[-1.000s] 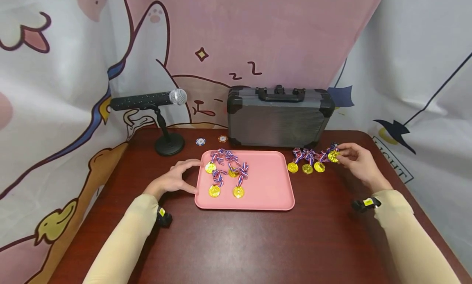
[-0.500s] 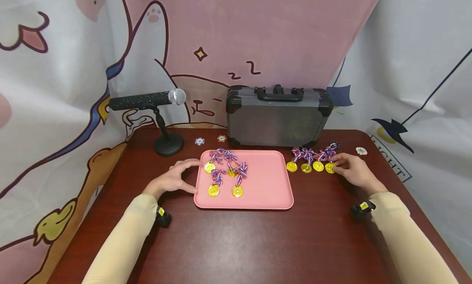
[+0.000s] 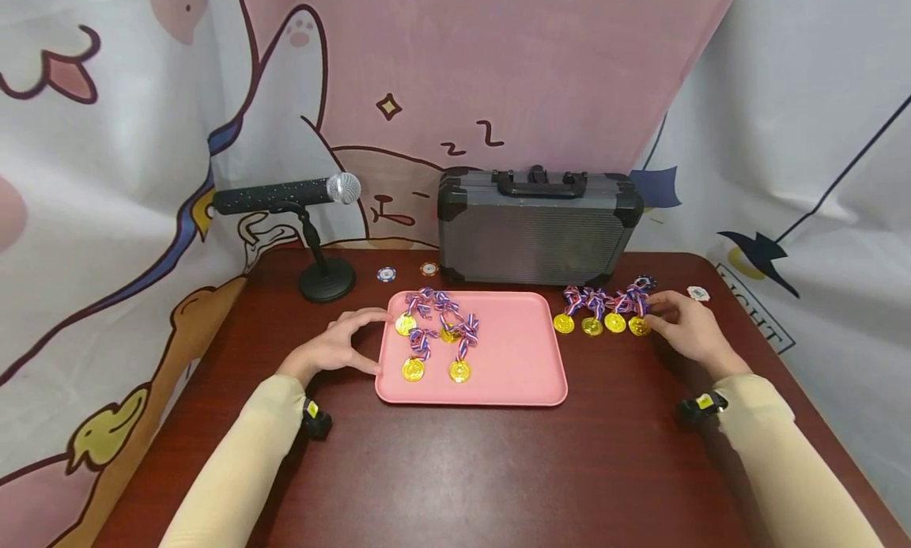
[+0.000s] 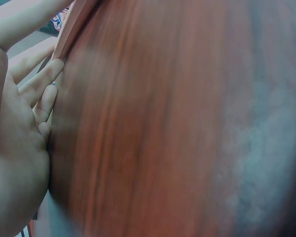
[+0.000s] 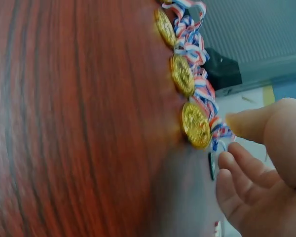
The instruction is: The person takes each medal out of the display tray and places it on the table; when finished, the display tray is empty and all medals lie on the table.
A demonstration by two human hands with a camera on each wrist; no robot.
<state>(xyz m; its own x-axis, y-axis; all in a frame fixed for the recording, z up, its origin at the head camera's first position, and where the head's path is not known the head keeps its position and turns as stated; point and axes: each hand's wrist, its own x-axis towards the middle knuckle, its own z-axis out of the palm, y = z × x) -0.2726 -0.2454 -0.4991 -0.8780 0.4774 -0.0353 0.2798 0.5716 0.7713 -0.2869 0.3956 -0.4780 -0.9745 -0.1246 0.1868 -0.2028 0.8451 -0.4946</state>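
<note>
A pink tray (image 3: 523, 346) lies in the middle of the table, with several gold medals on striped ribbons on its left part, one medal (image 3: 413, 369) near its front. My left hand (image 3: 327, 344) is at the tray's left edge, thumb and fingers spread apart and their tips right at the rim. Right of the tray, several more medals stand in a row, ribbons toward the back. At the row's right end is a medal (image 5: 196, 125) lying on the table. My right hand (image 3: 692, 330) is beside it, thumb and fingers parted near its ribbon (image 5: 221, 132).
Behind the tray stands a grey hard case (image 3: 534, 243). A microphone (image 3: 285, 194) on a black stand (image 3: 327, 277) is at the back left. Poker chips lie around: a blue one (image 3: 387, 274), an orange one (image 3: 429, 269), a white one (image 3: 698, 293) and a dark one (image 3: 646, 281).
The right hand has set the medal down at the row's right end, let go and drawn slightly rightward. The white chip came into sight beyond the hand. The left hand stays at the tray.
</note>
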